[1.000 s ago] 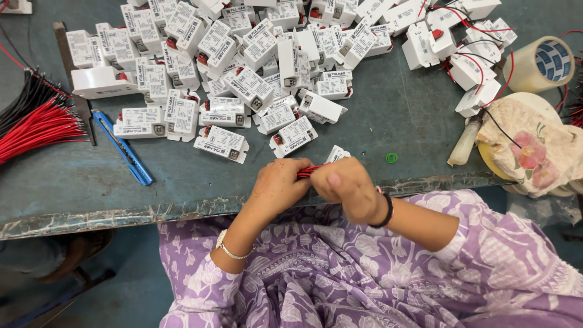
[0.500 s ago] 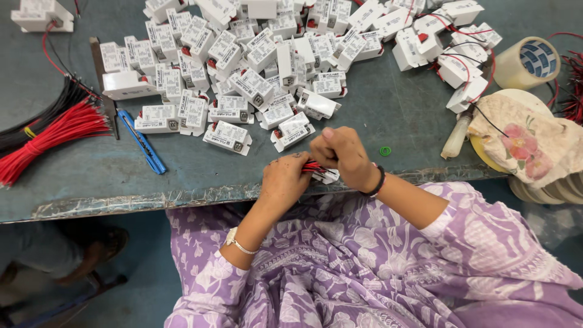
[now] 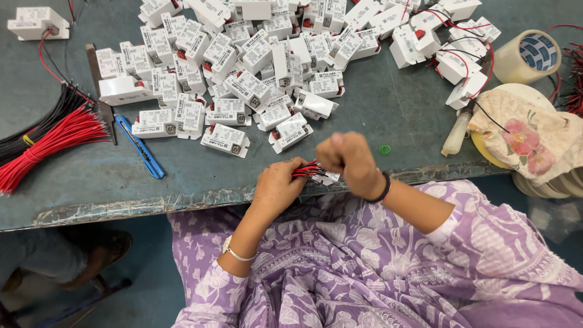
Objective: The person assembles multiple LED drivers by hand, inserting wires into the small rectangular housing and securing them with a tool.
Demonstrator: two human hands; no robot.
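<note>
Left hand (image 3: 280, 188): closed on wires (image 3: 306, 169), red and black, at worktop's 6 o'clock edge.
Right hand (image 3: 351, 161): fisted, blurred; touching white module (image 3: 328, 178) just under it; grip on it not clear.
Wires: between both hands, running into module.
Module pile (image 3: 243, 79): white, 12 o'clock of hands, across worktop (image 3: 182, 176).
Red bundle (image 3: 48, 146): 9 o'clock.
Blue pen (image 3: 140, 147): 10 o'clock.
Tape roll (image 3: 527, 57): 2 o'clock.

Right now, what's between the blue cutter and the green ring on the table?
In the head view, two white modules lie between the blue cutter and green ring.
</note>
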